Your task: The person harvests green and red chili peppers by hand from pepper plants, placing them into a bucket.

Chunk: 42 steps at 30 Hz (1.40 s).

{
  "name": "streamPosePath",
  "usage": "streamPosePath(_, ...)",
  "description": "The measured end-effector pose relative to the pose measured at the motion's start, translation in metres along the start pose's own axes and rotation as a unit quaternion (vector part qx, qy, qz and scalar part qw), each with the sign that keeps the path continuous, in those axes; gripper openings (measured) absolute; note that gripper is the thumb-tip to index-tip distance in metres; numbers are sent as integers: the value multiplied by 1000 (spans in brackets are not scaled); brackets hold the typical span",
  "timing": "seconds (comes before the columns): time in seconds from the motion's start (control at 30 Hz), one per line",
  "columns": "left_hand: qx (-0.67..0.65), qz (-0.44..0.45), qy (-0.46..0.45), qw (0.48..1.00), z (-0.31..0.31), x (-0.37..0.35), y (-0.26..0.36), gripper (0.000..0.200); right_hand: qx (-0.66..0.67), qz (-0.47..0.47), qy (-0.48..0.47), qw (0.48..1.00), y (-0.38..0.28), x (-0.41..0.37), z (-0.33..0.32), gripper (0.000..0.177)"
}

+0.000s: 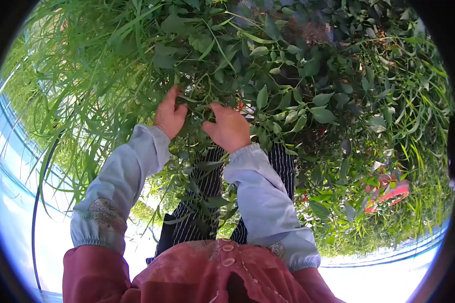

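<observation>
My left hand [172,115] reaches into a leafy green plant [207,83] that looks like a pepper plant. Its index finger is stretched out against the stems, and the thumb stands apart from it. Close by on the right, my right hand [231,127] is among the same stems, back of the hand up. A gap shows between its thumb and index finger; the other fingers are tucked out of sight. Neither hand visibly holds anything. Small red spots, perhaps fruit, show in the foliage beside the right hand.
Tall grass [96,76] crowds the left side, with more along the right edge. A red container [394,196], half covered by leaves, sits at the lower right. My striped trousers [205,202] are among the plants. A thin dark line [40,187] runs down the left.
</observation>
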<state>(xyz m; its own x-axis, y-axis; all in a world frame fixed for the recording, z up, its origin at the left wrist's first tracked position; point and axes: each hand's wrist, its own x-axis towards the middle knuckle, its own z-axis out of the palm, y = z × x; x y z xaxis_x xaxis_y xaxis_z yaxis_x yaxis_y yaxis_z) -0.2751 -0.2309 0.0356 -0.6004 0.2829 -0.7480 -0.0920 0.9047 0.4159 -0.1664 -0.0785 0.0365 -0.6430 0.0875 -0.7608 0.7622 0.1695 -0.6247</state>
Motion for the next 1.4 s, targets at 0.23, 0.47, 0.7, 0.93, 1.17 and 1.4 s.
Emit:
streamPosePath(0.23, -54, -141, -134, 979, 35, -7, 6, 40, 4, 1, 35, 999, -9, 7, -4, 40)
streamPosePath(0.47, -52, -112, -146, 982, 57, -46, 10, 28, -82, -7, -22, 996, -5, 12, 0, 42)
streamPosePath(0.7, 98, 92, -165, 977, 12, -53, 25, 32, -125, -68, -68, 987, 7, 18, 5, 43)
streamPosePath(0.93, 235, 135, -100, 957, -35, 104, 38, 23, -170, -36, -133, 976, -3, 20, 7, 40)
streamPosePath(1.17, 162, 183, -97, 965, -39, 208, 63, 38, -161, -26, -114, 980, 6, 19, 17, 34)
streamPosePath(1.4, 342, 124, -197, 910, 53, 196, 40, 54, -167, -47, -111, 979, -7, 20, 24, 26)
